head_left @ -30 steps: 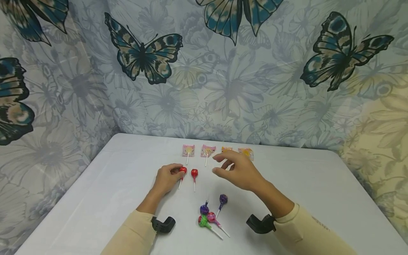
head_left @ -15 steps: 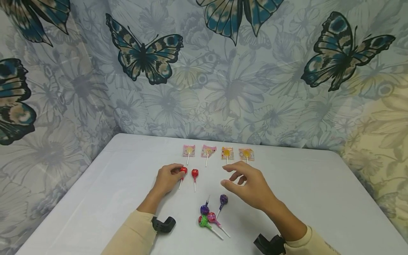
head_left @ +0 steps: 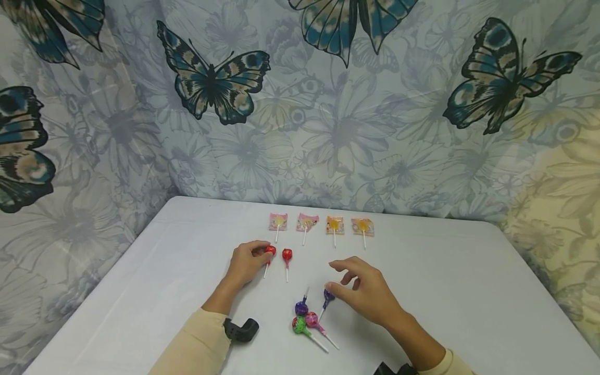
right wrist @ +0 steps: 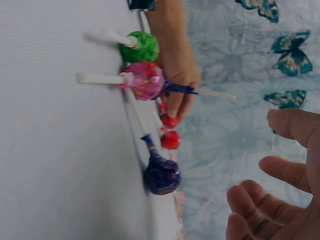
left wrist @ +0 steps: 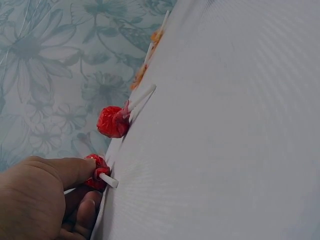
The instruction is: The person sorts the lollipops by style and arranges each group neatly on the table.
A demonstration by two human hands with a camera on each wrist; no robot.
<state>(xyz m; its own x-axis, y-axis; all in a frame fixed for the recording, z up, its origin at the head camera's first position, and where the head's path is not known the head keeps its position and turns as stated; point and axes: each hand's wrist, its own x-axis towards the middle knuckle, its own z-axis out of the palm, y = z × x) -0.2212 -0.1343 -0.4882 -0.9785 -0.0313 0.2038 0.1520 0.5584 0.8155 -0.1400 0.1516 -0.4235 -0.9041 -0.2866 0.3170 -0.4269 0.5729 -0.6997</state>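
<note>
Pinching red pop (head_left: 271, 250) w/ my L hand (head_left: 245, 263); R hand (head_left: 367, 291) empty, relaxed nr purple pop (head_left: 327, 296), prob. best gripped from above.

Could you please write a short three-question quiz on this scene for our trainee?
1. True or false: the right hand is gripping a lollipop.

2. Multiple choice: what colour is the wrapper on the lollipop pinched by the left hand?
A) Green
B) Red
C) Purple

3. Fill in the blank: towards the far edge of the table, ____ flat packets lie in a row, each with a white stick poking out.

Key:
1. False; it holds nothing, although a purple lollipop lies close by.
2. B.
3. Four.
</note>
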